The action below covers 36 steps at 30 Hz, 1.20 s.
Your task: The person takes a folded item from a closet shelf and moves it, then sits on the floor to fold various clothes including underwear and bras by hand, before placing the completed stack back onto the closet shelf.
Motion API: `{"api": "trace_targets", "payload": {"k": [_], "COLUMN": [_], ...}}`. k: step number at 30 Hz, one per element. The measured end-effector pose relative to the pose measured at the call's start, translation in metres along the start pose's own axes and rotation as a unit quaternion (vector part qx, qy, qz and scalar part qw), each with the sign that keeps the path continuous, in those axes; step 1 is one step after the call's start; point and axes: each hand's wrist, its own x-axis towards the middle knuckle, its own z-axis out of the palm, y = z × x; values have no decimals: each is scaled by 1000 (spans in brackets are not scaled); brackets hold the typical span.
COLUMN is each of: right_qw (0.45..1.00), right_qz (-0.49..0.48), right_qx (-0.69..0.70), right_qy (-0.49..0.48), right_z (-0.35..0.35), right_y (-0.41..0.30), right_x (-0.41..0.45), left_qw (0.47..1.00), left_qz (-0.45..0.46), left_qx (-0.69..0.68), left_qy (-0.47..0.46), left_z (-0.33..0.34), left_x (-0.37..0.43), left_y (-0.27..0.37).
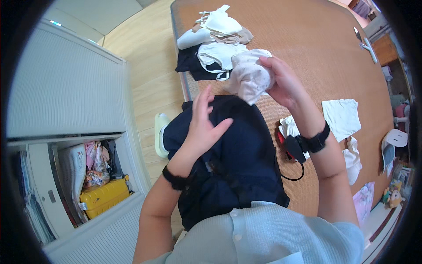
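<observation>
My right hand [285, 82] grips a pale, dotted cloth garment [252, 74] that is bunched up, its lower part hanging near my knees. Over my lap of dark trousers [240, 142], my left hand [206, 120] is held empty with fingers apart. Just beyond the dotted cloth lies a heap of clothing on the mat: a white strappy garment [219, 54], a black garment [189, 62], a rolled white cloth [194, 38] and another white top [221, 21] over beige fabric [245, 34].
I sit on a bed covered by a brown woven mat [296, 29]. A folded white cloth [342, 117] and a white garment [352, 161] lie to my right. White cloth [288, 125] lies by my right forearm. On the left, an open cabinet holds a yellow suitcase [105, 198].
</observation>
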Motion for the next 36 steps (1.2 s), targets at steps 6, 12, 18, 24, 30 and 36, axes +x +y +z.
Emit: {"api": "trace_targets", "payload": {"k": [6,12,18,24,30,36], "right_qw": [981,897,883,889,901,943], "right_qz": [-26,-341,-207,-154,-78,-140], "right_qx": [128,-234,-330,-180,-171,-196], "right_qy": [-141,-156,-261,-391,-392,-228], "right_z": [49,86,110,106,48,34], "right_y": [-19,3,52,29,14,-1], "right_x": [-83,-133,-156,-211,-198,-188], "left_qw": [984,983,864,976,998,927], "left_qz": [107,122,409,108,49,-5], "left_qx": [-114,-132,294,-187,-45,-362], "left_qy": [84,36,3,19,0,-102], "left_z": [-15,-78,-125,-192,-185,-142], "left_x": [0,-36,-91,-155,-153,-132], "left_y": [61,166,223,233,191,113]}}
